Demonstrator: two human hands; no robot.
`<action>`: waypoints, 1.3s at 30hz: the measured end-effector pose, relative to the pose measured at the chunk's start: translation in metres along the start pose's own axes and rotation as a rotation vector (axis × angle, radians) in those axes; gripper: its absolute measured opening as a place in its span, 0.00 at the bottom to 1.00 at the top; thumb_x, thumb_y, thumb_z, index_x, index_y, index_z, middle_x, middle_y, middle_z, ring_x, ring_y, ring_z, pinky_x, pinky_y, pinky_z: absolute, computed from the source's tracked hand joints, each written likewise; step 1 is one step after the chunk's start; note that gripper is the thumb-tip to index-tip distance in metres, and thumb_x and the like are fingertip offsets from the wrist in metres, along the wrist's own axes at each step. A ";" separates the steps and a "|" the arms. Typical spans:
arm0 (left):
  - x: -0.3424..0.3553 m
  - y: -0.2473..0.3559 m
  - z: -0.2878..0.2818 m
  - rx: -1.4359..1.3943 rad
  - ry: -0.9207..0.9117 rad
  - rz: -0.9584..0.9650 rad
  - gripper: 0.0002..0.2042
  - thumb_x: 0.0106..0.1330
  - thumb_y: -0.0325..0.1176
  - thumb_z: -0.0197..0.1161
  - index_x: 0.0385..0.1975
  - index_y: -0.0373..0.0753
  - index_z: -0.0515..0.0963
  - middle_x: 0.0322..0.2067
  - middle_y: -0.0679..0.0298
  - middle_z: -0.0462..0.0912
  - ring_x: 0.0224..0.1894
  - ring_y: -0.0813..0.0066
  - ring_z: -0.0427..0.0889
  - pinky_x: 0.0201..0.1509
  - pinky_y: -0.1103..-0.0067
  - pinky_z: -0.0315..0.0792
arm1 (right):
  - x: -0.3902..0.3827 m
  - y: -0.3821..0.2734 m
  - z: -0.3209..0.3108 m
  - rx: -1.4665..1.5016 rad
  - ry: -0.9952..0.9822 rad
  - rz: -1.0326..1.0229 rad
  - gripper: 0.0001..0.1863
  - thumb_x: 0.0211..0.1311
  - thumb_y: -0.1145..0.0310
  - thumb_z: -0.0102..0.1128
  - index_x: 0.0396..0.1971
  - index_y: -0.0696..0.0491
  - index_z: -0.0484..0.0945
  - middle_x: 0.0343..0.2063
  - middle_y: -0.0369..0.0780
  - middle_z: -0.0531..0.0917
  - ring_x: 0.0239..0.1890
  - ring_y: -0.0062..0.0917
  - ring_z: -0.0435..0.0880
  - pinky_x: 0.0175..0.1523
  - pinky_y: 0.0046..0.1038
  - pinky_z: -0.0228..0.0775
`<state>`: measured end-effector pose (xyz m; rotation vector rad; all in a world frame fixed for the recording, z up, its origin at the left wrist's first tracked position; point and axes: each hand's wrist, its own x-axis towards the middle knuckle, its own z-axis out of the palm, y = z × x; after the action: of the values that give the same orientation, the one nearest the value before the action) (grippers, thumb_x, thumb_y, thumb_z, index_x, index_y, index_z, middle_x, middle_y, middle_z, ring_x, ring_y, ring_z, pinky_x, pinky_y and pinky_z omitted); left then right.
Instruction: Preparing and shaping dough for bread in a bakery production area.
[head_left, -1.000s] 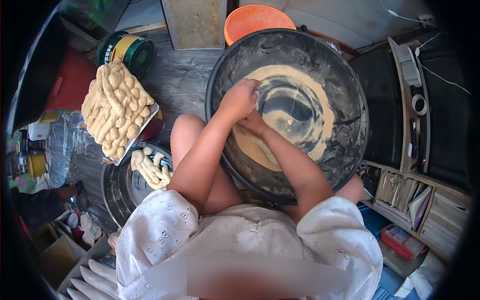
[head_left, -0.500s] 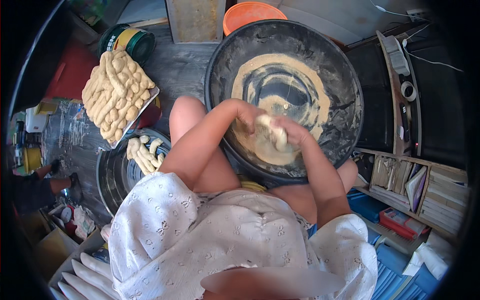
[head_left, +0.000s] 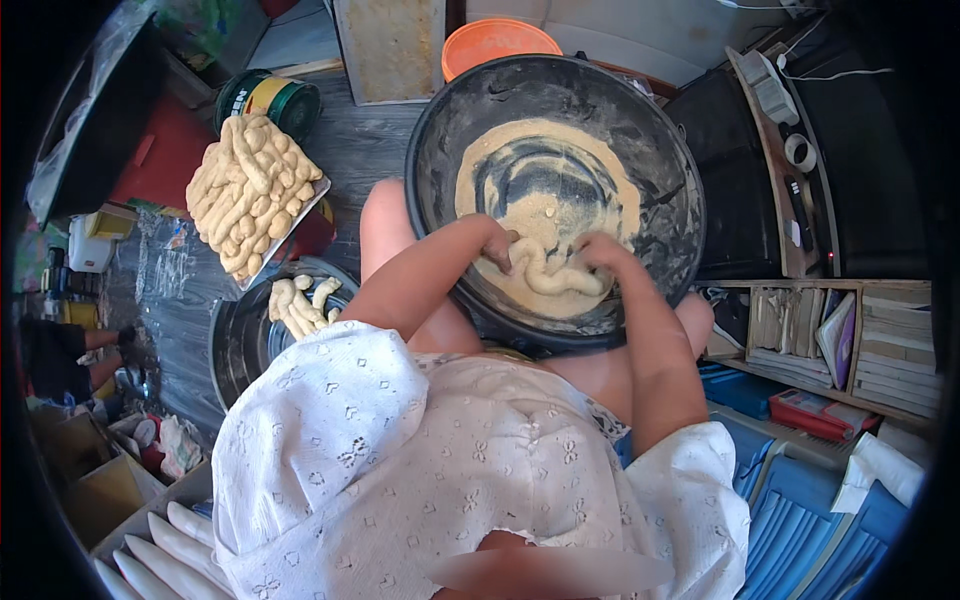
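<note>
A pale rope of dough [head_left: 553,279] lies in a loose bend on tan crumbs [head_left: 625,200] in a large black basin [head_left: 682,150], which rests at my lap. My left hand [head_left: 496,246] has its fingers curled on the rope's left end. At the other end, my right hand [head_left: 602,254] is closed with bent fingers around the dough. Coated dough twists [head_left: 250,190] are heaped on a tray to the left. Below them, several paler dough strips [head_left: 297,306] lie in a smaller black tub [head_left: 232,345].
Behind the basin stands an orange round lid or tub [head_left: 497,45]. A green bucket [head_left: 290,103] is beyond the heaped tray. Shelves of books [head_left: 800,330] and blue ridged plastic [head_left: 790,480] are on the right. At far left, another person's legs [head_left: 95,355] show.
The dough, blurred and lifted between my hands before, now lies in the crumbs. My hands have moved apart and lower. The whole view has shifted slightly.
</note>
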<state>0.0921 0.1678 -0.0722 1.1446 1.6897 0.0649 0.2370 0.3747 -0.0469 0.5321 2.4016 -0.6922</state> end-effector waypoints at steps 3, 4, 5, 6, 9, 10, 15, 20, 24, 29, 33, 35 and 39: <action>-0.007 0.004 -0.020 0.006 -0.164 -0.110 0.29 0.46 0.46 0.63 0.49 0.39 0.69 0.46 0.54 0.73 0.49 0.55 0.71 0.49 0.68 0.65 | 0.003 0.045 -0.028 -0.219 0.294 0.119 0.29 0.42 0.52 0.60 0.45 0.53 0.73 0.33 0.49 0.79 0.34 0.37 0.79 0.43 0.33 0.68; -0.006 0.000 -0.019 0.013 -0.267 -0.243 0.24 0.48 0.43 0.61 0.45 0.39 0.72 0.45 0.54 0.74 0.48 0.55 0.72 0.48 0.67 0.65 | -0.010 0.028 -0.031 -0.220 0.284 0.114 0.29 0.42 0.52 0.60 0.45 0.53 0.73 0.33 0.49 0.79 0.34 0.37 0.79 0.43 0.33 0.68; -0.009 0.000 -0.020 0.013 -0.274 -0.238 0.24 0.48 0.43 0.61 0.45 0.39 0.72 0.45 0.54 0.74 0.48 0.55 0.72 0.48 0.67 0.65 | -0.037 0.000 -0.040 -0.341 -0.074 0.168 0.34 0.41 0.45 0.59 0.45 0.54 0.73 0.38 0.49 0.77 0.39 0.37 0.77 0.46 0.32 0.67; -0.015 0.004 -0.026 0.195 0.044 -0.332 0.21 0.48 0.41 0.60 0.43 0.38 0.74 0.44 0.54 0.75 0.47 0.56 0.73 0.47 0.67 0.66 | -0.060 -0.012 -0.043 -0.443 -0.427 0.229 0.38 0.39 0.39 0.58 0.46 0.54 0.73 0.43 0.50 0.75 0.44 0.37 0.76 0.49 0.31 0.65; -0.011 -0.023 -0.025 0.224 0.353 -0.237 0.20 0.48 0.39 0.58 0.42 0.38 0.75 0.44 0.54 0.75 0.47 0.57 0.73 0.47 0.67 0.66 | -0.044 -0.035 0.030 -0.357 -0.518 0.047 0.47 0.38 0.28 0.48 0.49 0.55 0.70 0.54 0.49 0.65 0.58 0.37 0.62 0.59 0.30 0.53; -0.006 -0.030 -0.028 0.099 0.335 -0.035 0.22 0.47 0.40 0.59 0.43 0.38 0.75 0.45 0.54 0.75 0.47 0.57 0.73 0.48 0.68 0.66 | -0.034 -0.052 0.056 -0.338 -0.404 0.064 0.47 0.38 0.28 0.46 0.49 0.55 0.70 0.54 0.49 0.66 0.57 0.37 0.63 0.59 0.30 0.54; -0.010 0.005 -0.029 0.079 0.032 -0.247 0.28 0.45 0.47 0.61 0.48 0.41 0.72 0.48 0.56 0.73 0.52 0.61 0.69 0.56 0.70 0.60 | 0.003 -0.081 0.090 0.048 -0.113 0.076 0.47 0.37 0.35 0.56 0.48 0.62 0.68 0.50 0.53 0.69 0.53 0.38 0.68 0.55 0.28 0.59; -0.022 0.005 -0.036 0.156 0.128 -0.367 0.28 0.46 0.52 0.61 0.45 0.39 0.74 0.50 0.55 0.71 0.53 0.58 0.68 0.53 0.71 0.61 | 0.001 -0.113 0.088 0.263 0.020 0.148 0.34 0.42 0.52 0.64 0.43 0.66 0.69 0.42 0.53 0.74 0.44 0.37 0.75 0.48 0.28 0.67; -0.021 -0.007 -0.024 0.163 0.377 -0.138 0.26 0.44 0.48 0.64 0.43 0.39 0.75 0.49 0.56 0.71 0.51 0.57 0.69 0.50 0.71 0.63 | -0.019 -0.103 0.034 1.284 -0.443 -0.083 0.15 0.50 0.78 0.55 0.40 0.62 0.71 0.33 0.42 0.78 0.36 0.26 0.78 0.37 0.27 0.71; 0.000 0.011 0.000 0.224 -0.022 -0.066 0.24 0.44 0.46 0.65 0.39 0.37 0.76 0.43 0.55 0.76 0.45 0.59 0.73 0.47 0.70 0.65 | -0.016 -0.072 -0.010 0.646 0.016 0.011 0.17 0.47 0.75 0.57 0.41 0.56 0.72 0.33 0.41 0.77 0.37 0.26 0.76 0.40 0.26 0.69; -0.003 0.024 -0.016 0.053 -0.092 -0.014 0.23 0.46 0.48 0.62 0.37 0.38 0.77 0.42 0.54 0.76 0.45 0.56 0.73 0.45 0.68 0.66 | -0.012 -0.034 0.004 0.193 0.000 -0.250 0.25 0.43 0.63 0.63 0.43 0.56 0.71 0.38 0.44 0.76 0.42 0.33 0.73 0.49 0.28 0.63; 0.009 -0.010 -0.025 0.030 0.181 -0.110 0.25 0.44 0.51 0.63 0.38 0.39 0.77 0.43 0.56 0.76 0.46 0.58 0.73 0.47 0.68 0.65 | -0.007 -0.030 0.043 -0.133 0.159 -0.392 0.29 0.38 0.58 0.66 0.42 0.56 0.72 0.36 0.42 0.77 0.39 0.31 0.74 0.47 0.26 0.62; -0.010 -0.001 -0.029 0.273 0.523 -0.199 0.28 0.42 0.58 0.63 0.36 0.41 0.78 0.42 0.58 0.77 0.48 0.58 0.73 0.50 0.67 0.61 | -0.011 -0.029 0.038 0.240 -0.416 -0.212 0.24 0.38 0.57 0.65 0.36 0.55 0.75 0.33 0.45 0.79 0.40 0.36 0.75 0.45 0.28 0.64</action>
<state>0.0693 0.1740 -0.0522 1.2198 2.3266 0.0079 0.2460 0.3272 -0.0563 0.1990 2.0103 -1.0768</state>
